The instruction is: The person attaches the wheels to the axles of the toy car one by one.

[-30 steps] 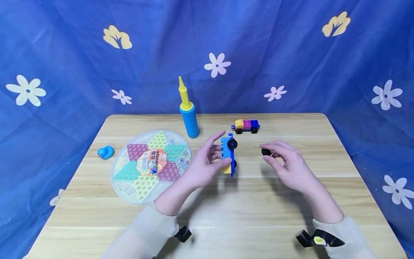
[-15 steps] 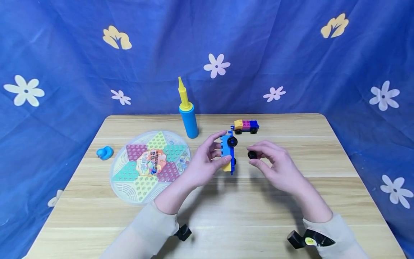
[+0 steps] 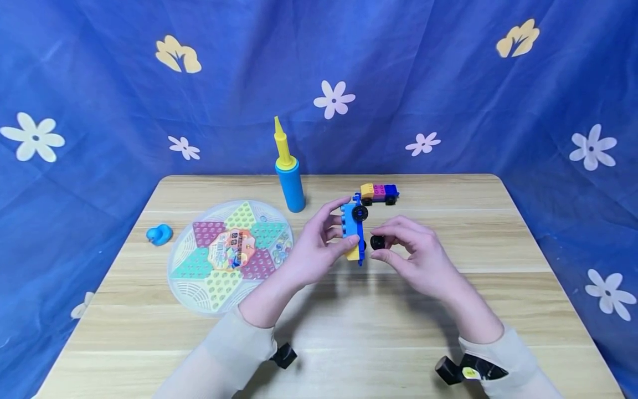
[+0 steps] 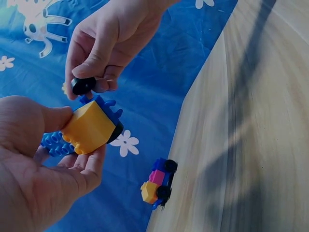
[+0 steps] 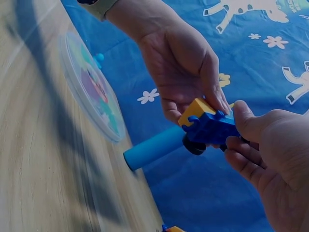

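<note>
My left hand [image 3: 319, 249] grips a toy building-block car [image 3: 351, 221] above the table, tipped on its side with its underside facing right. The car has light blue and yellow [image 4: 91, 126] blocks on a dark blue base [image 5: 210, 129], with black wheels showing. Thumb and fingers of my right hand [image 3: 416, 252] pinch a small black toy wheel [image 3: 377, 242] close beside the lower end of the base. In the left wrist view the wheel [image 4: 83, 86] is right by the base; whether they touch I cannot tell. In the right wrist view my fingers hide it.
A second block car [image 3: 380, 192], yellow, pink and blue, stands at the back of the wooden table [image 3: 498, 233]. Left of it is an upright blue and yellow hand pump [image 3: 291, 185]. A round Chinese checkers board [image 3: 186, 291] and a blue toy duck [image 3: 159, 235] lie on the left.
My right hand has moved left with the black wheel, from well apart to close beside the car. The left hand still holds the car, now slightly higher.
</note>
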`<state>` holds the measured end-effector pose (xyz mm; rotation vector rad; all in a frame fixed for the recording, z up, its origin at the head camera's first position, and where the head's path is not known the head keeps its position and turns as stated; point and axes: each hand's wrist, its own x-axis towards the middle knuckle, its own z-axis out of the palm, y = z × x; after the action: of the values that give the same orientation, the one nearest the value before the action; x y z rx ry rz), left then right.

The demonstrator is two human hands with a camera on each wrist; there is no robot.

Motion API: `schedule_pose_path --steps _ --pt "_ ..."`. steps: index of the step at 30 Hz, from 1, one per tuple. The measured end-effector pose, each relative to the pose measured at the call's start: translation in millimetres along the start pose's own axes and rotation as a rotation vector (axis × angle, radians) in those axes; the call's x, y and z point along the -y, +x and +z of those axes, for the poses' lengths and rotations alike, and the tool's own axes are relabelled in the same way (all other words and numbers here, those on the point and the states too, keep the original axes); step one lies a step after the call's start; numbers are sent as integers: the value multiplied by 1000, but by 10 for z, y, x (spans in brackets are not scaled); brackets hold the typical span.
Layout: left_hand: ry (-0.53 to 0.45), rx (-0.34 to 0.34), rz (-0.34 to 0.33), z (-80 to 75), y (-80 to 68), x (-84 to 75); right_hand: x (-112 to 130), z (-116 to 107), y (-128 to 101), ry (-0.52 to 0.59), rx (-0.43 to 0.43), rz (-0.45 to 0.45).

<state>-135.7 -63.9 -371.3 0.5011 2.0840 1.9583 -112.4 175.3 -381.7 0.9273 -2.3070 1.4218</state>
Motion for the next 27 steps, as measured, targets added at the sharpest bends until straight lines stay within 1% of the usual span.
schedule_pose_path --steps 8,15,27 --pt "-6 -2 9 3 25 -8 44 44 32 -8 9 -35" --pt "-10 -5 14 15 38 -20 77 91 32 -38 12 -54" --pt "-5 -14 25 35 40 -6 96 132 20 -41 -20 -59"
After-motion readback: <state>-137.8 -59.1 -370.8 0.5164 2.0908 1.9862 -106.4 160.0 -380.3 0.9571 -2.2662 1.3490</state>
